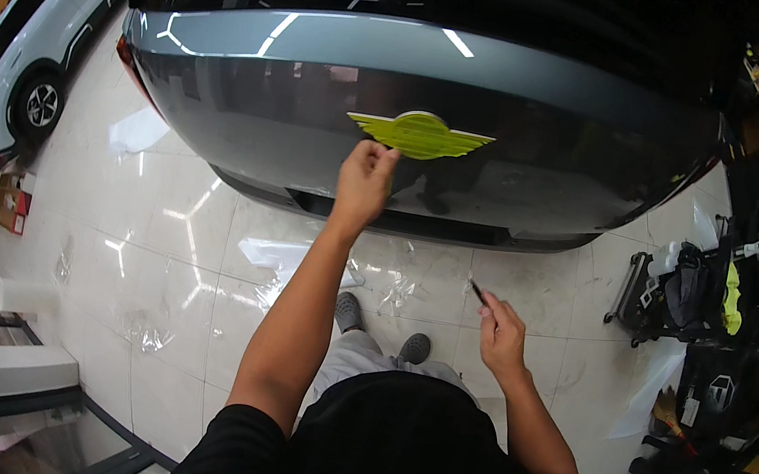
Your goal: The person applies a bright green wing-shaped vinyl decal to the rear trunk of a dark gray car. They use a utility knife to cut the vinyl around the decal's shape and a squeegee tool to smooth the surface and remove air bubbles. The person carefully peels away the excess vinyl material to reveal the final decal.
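A yellow-green, wing-shaped emblem (431, 136) with a rounded middle sits on the grey tailgate (269, 116) of a car. My left hand (365, 182) reaches up to the emblem's lower left edge, thumb and fingers pinched together there. Whatever lies between those fingertips is too small to make out. Lower and to the right, away from the car, my right hand (504, 338) holds a slim dark pen-like tool (478, 293), its tip pointing up and left.
Clear film scraps (399, 289) and a white sheet (275, 254) lie on the tiled floor. On the right stands a wheeled cart (670, 288) loaded with dark and yellow-green items. A white car (34, 65) is parked at left. A grey-white bench (1, 370) stands lower left.
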The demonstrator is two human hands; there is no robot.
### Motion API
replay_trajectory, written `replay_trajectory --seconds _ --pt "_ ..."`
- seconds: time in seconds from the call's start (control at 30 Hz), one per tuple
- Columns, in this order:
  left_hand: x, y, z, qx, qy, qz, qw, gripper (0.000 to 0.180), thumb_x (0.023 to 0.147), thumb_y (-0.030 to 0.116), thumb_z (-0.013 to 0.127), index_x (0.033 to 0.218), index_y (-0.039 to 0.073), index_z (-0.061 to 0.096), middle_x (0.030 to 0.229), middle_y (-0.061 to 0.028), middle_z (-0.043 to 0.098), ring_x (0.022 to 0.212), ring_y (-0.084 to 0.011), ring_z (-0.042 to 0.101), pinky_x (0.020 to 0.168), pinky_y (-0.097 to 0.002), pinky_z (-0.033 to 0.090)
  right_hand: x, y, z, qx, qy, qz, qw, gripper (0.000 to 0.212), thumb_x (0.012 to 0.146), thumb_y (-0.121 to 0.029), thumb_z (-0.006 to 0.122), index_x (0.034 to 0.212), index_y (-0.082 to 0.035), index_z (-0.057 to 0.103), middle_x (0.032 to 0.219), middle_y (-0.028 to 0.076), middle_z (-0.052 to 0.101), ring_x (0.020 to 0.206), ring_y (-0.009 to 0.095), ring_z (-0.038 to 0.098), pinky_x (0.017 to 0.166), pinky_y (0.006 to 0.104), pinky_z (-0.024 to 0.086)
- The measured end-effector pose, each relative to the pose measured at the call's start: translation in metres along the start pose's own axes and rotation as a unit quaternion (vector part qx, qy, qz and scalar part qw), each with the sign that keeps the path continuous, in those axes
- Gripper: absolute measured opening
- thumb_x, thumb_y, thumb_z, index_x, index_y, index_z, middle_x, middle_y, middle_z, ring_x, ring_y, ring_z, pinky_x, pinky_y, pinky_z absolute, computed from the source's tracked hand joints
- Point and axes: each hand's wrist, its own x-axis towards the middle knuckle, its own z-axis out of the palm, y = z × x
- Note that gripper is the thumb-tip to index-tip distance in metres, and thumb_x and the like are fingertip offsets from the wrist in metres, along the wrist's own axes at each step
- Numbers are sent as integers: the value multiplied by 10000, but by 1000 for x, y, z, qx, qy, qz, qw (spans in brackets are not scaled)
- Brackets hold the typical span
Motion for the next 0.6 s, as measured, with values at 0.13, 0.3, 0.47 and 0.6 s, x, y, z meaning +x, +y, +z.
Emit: replay_trajectory --seconds 0.13,0.3,0.47,0.6 --pt "-19 -31 -30 -141 -45 -128 981 86 917 136 612 926 59 575 790 7 559 667 -88 524 587 -246 447 -26 11 10 47 35 6 998 224 906 -47 545 1100 38 617 889 177 646 749 259 631 687 306 491" --pt "-139 -67 -16 -253 -234 -342 874 105 926 142 600 989 58 601 895 -36 626 824 -131 599 779 -262 482 -27 -15 51 231 -4 96 968 377 877 -188 665 1177 15 560 831 105 632 730 155 592 669 307 489" --pt "-182 -43 4 -416 -194 -406 790 219 973 170 535 1134 36 599 1055 -82 647 956 -178 624 913 -302 484 0 -45 61 174 -14 22 984 263 879 -209 675 1023 -2 600 809 155 645 715 258 646 639 336 494" --pt "-171 -13 -3 -289 -311 -359 831 316 983 233 525 1204 22 607 1140 -81 615 1049 -195 581 963 -307 442 -4 -31 53 187 2 52 981 220 906 -208 636 977 -3 601 798 150 649 693 248 649 630 335 495"
